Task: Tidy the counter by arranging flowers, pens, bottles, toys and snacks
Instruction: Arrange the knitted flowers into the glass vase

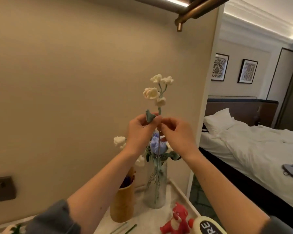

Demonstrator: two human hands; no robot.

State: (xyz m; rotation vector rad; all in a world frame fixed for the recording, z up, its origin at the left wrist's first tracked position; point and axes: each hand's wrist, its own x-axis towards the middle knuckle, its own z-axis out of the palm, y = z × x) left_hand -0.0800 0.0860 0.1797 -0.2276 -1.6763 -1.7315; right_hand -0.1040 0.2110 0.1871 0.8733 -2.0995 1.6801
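A crocheted white flower (152,92) on a long thin stem is held upright above a clear glass vase (156,186). My left hand (139,130) pinches the stem at its green leaf (149,116). My right hand (174,130) pinches the same stem just beside it. The stem's lower end runs down into the vase, which holds a blue flower (155,144) and other white blooms (119,141). A red bear toy (177,220) stands on the white counter (142,222) in front of the vase. A white bottle (208,226) lies at the bottom right.
A tan cylindrical holder (123,203) with pens stands left of the vase. Green stems (123,228) lie on the counter near the front. A wall switch (2,189) is at the left. A brass rail (193,12) hangs overhead. A bed (254,144) fills the room to the right.
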